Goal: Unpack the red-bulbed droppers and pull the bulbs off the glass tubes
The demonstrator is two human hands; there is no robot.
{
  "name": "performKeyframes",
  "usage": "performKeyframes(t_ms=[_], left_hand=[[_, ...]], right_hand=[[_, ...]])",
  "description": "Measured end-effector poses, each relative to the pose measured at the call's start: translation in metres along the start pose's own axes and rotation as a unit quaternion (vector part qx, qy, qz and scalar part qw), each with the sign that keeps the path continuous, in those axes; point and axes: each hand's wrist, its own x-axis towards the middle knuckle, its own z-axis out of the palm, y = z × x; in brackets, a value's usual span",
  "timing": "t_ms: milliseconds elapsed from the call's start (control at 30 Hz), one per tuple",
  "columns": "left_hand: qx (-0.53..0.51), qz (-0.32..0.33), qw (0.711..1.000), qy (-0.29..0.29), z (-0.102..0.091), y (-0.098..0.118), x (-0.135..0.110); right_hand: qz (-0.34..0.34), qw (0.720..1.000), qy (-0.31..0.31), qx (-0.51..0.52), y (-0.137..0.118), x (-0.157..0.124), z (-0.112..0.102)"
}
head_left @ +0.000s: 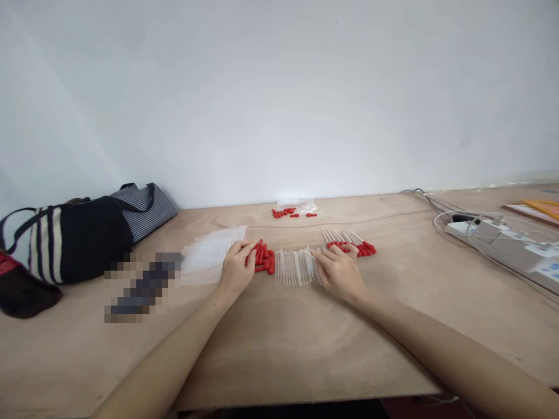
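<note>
My left hand [238, 265] is at the left edge of a pile of red rubber dropper bulbs [264, 256], its fingers pinched on a bulb there. Beside the pile, a row of clear glass dropper tubes [290, 267] lies side by side on the wooden table. At the right end of that row, my right hand [340, 270] has its thumb and fingers closed on a glass tube. Just beyond this hand lie several droppers [367, 247] with red bulbs fitted on their tubes, partly hidden by the fingers.
White translucent sheets or bags [207, 256] lie left of my left hand. Near the wall are more red bulbs [283, 213] by a clear plastic bag [301, 205]. A black striped bag [87, 238] sits at left; cables [441, 218] and a white box-like object [510, 247] are at right.
</note>
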Motion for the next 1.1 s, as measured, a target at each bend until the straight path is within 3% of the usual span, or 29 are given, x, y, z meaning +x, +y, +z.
performKeyframes(t_ms=[233, 367, 500, 700, 900, 1000, 1100], left_hand=[[0.045, 0.012, 0.997, -0.055, 0.005, -0.012, -0.002], [0.041, 0.067, 0.995, -0.067, 0.004, 0.005, -0.009], [-0.019, 0.141, 0.976, -0.163, 0.009, 0.027, -0.020], [-0.041, 0.130, 0.960, -0.243, 0.020, 0.034, -0.026], [-0.029, 0.133, 0.952, -0.275, 0.019, 0.037, -0.023], [-0.007, 0.156, 0.944, -0.289, 0.018, 0.043, -0.018], [0.006, 0.226, 0.925, -0.306, 0.020, 0.052, -0.008]], right_hand=[[0.036, 0.998, -0.047, -0.017, -0.023, 0.014, 0.017], [0.038, 0.994, -0.085, -0.058, -0.032, 0.019, 0.020], [0.051, 0.988, -0.126, -0.076, -0.040, 0.021, 0.016], [0.068, 0.981, -0.165, -0.073, -0.048, 0.018, 0.014], [0.087, 0.987, -0.122, -0.062, -0.042, 0.020, 0.013], [0.114, 0.989, -0.064, -0.066, -0.017, 0.021, 0.008], [0.155, 0.984, -0.003, -0.090, 0.023, 0.017, 0.004]])
